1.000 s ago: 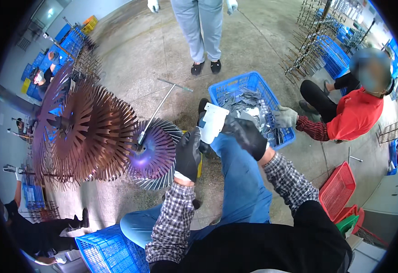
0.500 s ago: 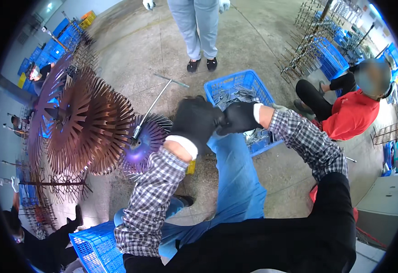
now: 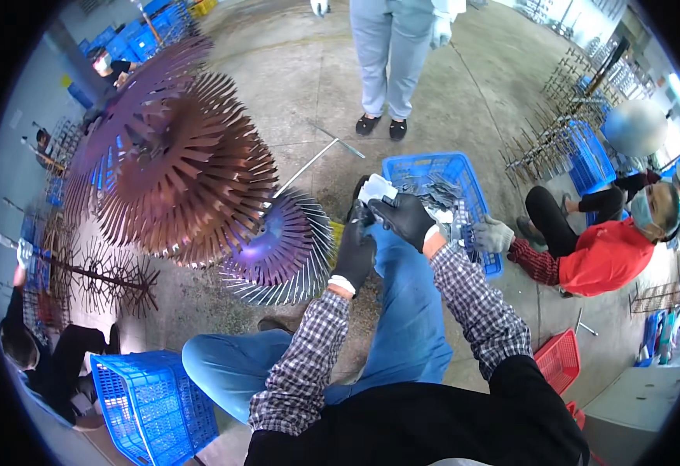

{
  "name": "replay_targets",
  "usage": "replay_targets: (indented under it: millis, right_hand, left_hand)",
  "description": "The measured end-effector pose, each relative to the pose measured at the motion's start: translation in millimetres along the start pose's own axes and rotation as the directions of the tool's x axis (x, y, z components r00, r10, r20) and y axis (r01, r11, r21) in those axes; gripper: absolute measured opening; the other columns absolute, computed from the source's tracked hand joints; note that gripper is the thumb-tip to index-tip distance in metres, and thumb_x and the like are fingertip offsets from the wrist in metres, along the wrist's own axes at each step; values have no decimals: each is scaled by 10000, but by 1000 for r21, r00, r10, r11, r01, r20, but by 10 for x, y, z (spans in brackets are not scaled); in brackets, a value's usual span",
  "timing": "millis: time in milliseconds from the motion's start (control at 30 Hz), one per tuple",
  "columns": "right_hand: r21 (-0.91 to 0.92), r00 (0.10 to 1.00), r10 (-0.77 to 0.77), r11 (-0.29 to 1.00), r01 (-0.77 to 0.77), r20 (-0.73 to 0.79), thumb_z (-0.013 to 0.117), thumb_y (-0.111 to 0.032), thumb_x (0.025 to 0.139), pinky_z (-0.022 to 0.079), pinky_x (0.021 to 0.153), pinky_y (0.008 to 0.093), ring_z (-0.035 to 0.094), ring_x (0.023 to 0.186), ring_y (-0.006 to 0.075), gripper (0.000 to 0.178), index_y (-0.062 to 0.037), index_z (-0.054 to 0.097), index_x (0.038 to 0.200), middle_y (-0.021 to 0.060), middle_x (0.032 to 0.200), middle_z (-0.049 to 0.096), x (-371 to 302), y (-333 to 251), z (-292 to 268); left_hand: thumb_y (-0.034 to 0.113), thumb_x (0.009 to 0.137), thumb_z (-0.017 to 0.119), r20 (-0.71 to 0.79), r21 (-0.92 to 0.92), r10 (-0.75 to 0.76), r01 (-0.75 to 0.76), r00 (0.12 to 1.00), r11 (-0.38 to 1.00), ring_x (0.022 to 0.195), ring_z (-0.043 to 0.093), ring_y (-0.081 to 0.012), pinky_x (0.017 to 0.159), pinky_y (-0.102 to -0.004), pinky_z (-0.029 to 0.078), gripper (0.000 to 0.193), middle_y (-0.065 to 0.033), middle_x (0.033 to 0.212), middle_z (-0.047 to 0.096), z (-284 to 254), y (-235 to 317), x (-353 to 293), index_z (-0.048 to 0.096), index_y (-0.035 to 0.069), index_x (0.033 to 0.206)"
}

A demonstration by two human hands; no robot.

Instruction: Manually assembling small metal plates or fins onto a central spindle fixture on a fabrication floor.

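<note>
Both of my hands wear black gloves and meet above my knee. My right hand (image 3: 407, 220) pinches a stack of flat, pale shiny metal pieces (image 3: 376, 189), its thumb lying across them. Just below, my left hand (image 3: 355, 250) is closed with its fingertips against the lower end of the same pieces; part of that grip is hidden. Beyond my right hand stands a blue plastic crate (image 3: 474, 196) with many loose flat metal pieces (image 3: 441, 193) inside.
Left of my arms stand large racks of fanned brown-purple metal blades (image 3: 188, 159) and a smaller purple one (image 3: 278, 241). A T-handled metal rod (image 3: 309, 165) leans there. A seated co-worker in red (image 3: 604, 237) has a gloved hand (image 3: 493, 234) beside the crate. Another person (image 3: 390, 58) stands ahead.
My hands have shifted, and the pale metal pieces now show between them. The whole view has swung, so the racks and crate sit farther right. The co-worker's gloved hand now shows beside the crate.
</note>
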State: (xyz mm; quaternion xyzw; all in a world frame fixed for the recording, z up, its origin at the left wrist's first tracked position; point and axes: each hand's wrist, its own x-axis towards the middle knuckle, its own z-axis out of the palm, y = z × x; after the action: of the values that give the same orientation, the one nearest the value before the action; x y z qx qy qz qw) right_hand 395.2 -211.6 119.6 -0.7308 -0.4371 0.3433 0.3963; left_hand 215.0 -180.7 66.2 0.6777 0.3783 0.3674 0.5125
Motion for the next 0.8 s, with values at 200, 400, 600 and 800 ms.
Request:
replay_targets:
  millis: [200, 400, 600, 800]
  right_hand:
    - [170, 998, -61, 983, 62, -12, 716, -263, 940, 485, 584, 311, 624, 626, 168, 340, 45, 738, 1083, 99, 771, 732, -14, 71, 24]
    - [103, 990, -141, 985, 142, -16, 709, -250, 941, 507, 608, 330, 648, 648, 178, 337, 31, 738, 1124, 119, 826, 756, 82, 318, -50]
    - [59, 993, -118, 991, 120, -30, 706, -194, 946, 503, 663, 287, 620, 732, 115, 276, 35, 744, 1095, 76, 898, 753, 13, -218, -282]
    - [90, 994, -105, 990, 107, -23, 697, -191, 936, 513, 713, 305, 631, 760, 147, 267, 31, 742, 1077, 103, 911, 753, 256, -102, -374]
  left_hand:
    - [81, 913, 551, 240, -271, -171, 235, 956, 933, 893, 623, -296, 788, -392, 497, 397, -165, 1121, 637, -117, 130, 10, 566, 18, 1304]
    - [111, 954, 570, 75, 296, 125, -142, 989, 945, 975, 629, -337, 855, -387, 500, 364, -187, 1102, 653, -57, 103, 91, 574, 1, 1300]
    - [133, 961, 576, -24, 104, 180, -177, 983, 979, 984, 623, -390, 863, -410, 499, 322, -220, 1126, 648, 115, 31, 471, 607, 0, 1253]
    - [186, 934, 598, 107, 476, 306, -319, 946, 820, 975, 639, -403, 878, -442, 516, 352, -214, 1152, 647, 335, -6, 564, 620, 30, 1249]
